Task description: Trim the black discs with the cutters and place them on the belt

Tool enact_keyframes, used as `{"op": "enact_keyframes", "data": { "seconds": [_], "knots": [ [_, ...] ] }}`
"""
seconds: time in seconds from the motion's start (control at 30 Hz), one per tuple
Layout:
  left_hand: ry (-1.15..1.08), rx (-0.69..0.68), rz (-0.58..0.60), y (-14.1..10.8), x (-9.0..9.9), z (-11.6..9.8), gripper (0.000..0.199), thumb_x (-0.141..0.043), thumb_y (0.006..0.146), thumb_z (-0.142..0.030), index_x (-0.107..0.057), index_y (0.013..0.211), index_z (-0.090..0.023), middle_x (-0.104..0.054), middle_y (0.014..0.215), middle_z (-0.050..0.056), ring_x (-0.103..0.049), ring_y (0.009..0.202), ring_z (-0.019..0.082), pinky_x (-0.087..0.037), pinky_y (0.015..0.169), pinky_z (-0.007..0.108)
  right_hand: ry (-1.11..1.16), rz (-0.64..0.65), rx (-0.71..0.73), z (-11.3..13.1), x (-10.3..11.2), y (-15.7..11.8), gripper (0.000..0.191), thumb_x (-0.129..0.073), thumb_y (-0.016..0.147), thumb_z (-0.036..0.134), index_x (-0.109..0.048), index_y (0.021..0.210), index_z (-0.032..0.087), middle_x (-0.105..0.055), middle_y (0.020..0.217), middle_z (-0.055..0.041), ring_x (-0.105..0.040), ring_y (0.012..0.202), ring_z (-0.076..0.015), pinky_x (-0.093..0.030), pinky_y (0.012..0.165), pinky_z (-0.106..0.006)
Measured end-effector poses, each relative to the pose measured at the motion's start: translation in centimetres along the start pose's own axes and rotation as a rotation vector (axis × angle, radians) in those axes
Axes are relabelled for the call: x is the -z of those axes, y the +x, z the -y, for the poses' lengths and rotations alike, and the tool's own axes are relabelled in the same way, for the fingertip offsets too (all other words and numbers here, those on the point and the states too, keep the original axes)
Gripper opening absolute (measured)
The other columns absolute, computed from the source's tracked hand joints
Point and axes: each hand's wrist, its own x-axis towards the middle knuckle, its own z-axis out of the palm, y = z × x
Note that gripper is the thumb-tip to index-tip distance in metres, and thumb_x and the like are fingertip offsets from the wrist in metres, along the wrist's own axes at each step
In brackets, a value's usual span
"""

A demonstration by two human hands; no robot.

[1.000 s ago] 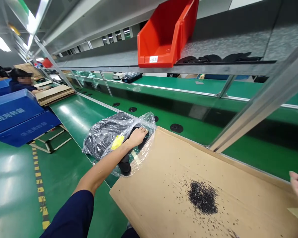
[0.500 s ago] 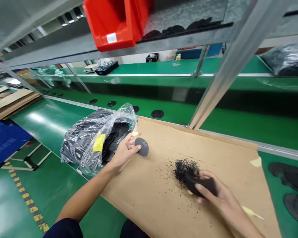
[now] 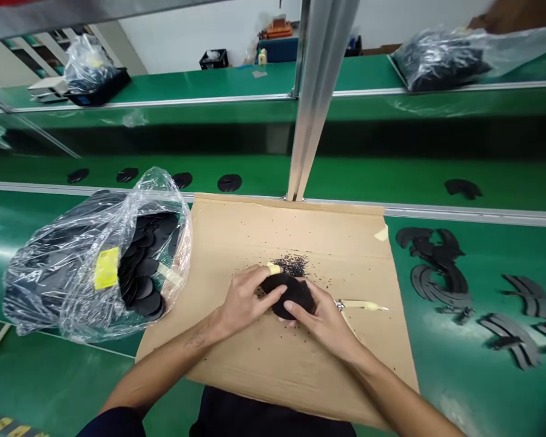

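Both my hands close around a round black foam disc [image 3: 289,295] in the middle of a cardboard sheet [image 3: 341,233]. My left hand [image 3: 248,298] wears a pale finger cot [image 3: 273,268] on one fingertip. My right hand [image 3: 325,321] presses the disc from the other side. Just beyond them lies a heap of black crumbs [image 3: 292,264], with more scattered around. A cream-handled knife [image 3: 361,305] lies beside my right hand, untouched. To the left, a clear plastic bag [image 3: 95,261] with a yellow label [image 3: 106,267] holds stacked black discs [image 3: 145,267].
A green workbench [image 3: 50,376] runs under the cardboard. Black foam offcuts [image 3: 437,258] lie on it to the right. Several black discs [image 3: 230,182] sit along a farther green bench behind a metal upright [image 3: 312,91]. Another plastic bag [image 3: 441,60] lies at the far right.
My view has swung right, away from the red bin. My hands have come together, both now on the black disc, and the knife has come into view beside my right hand.
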Motion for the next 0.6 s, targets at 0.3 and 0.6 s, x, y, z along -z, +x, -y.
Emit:
{"op": "enact_keyframes", "data": {
  "seconds": [0.3, 0.6],
  "knots": [
    [0.074, -0.042, -0.004, -0.1, -0.7, 0.1, 0.024, -0.065, 0.093, -0.034, -0.068, 0.11, -0.017, -0.074, 0.086, 0.006, -0.067, 0.072, 0.016, -0.056, 0.068, 0.028, -0.139, -0.002, 0.058, -0.3, 0.2, -0.1, 0.04, -0.051, 0.098, 0.051, -0.058, 0.128, 0.024, -0.07, 0.113, -0.0065, -0.07, 0.098, -0.0225, -0.062, 0.078, -0.034],
    [-0.055, 0.029, 0.035, -0.2, -0.5, -0.1, 0.03, -0.068, 0.092, -0.033, -0.068, 0.117, -0.016, -0.073, 0.09, 0.007, -0.067, 0.077, 0.017, -0.055, 0.071, 0.029, -0.403, -0.055, 0.243, 0.4, 0.2, -0.3, 0.032, -0.041, 0.104, 0.04, -0.058, 0.127, 0.025, -0.07, 0.117, -0.0062, -0.067, 0.106, -0.0208, -0.053, 0.093, -0.033]
  ]
}}
